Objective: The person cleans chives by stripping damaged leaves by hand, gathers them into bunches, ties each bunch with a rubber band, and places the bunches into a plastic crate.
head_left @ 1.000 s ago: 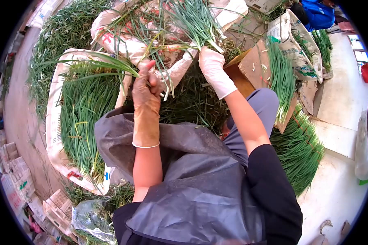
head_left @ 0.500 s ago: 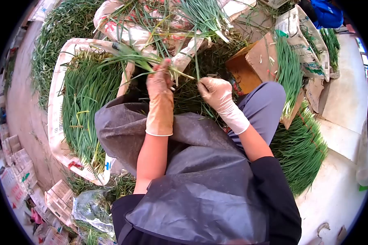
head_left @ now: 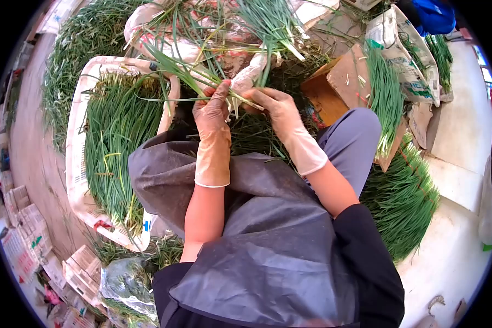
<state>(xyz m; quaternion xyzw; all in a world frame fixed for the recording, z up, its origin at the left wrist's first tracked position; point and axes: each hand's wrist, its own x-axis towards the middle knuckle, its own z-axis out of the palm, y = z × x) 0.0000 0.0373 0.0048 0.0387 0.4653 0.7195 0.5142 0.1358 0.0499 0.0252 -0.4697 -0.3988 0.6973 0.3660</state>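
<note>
My left hand (head_left: pixel 212 117), in a stained glove, is closed round a small bunch of green stalks (head_left: pixel 187 75); their leaves point up and left, the pale ends right. Beside it my right hand (head_left: pixel 279 112), in a pale glove, has its thumb and forefinger pinched at the pale stalk ends. What exactly is between those fingertips is too small to tell. Just beyond both hands lies a white sack (head_left: pixel 172 46) strewn with loose stalks. A larger bunch of green stalks (head_left: pixel 270 24) rests on it.
A white crate (head_left: pixel 76 147) full of green stalks stands at the left. Right of my hands is an open cardboard box (head_left: pixel 341 79), with upright stalks (head_left: pixel 385 98) beside it. A tied heap of greens (head_left: pixel 402 202) is by my knee. Loose greens (head_left: pixel 87 41) are piled at the back left.
My right hand has come back from the bunch on the sack to the stalks in my left hand. My left hand has shifted right, towards the middle, with its bunch.
</note>
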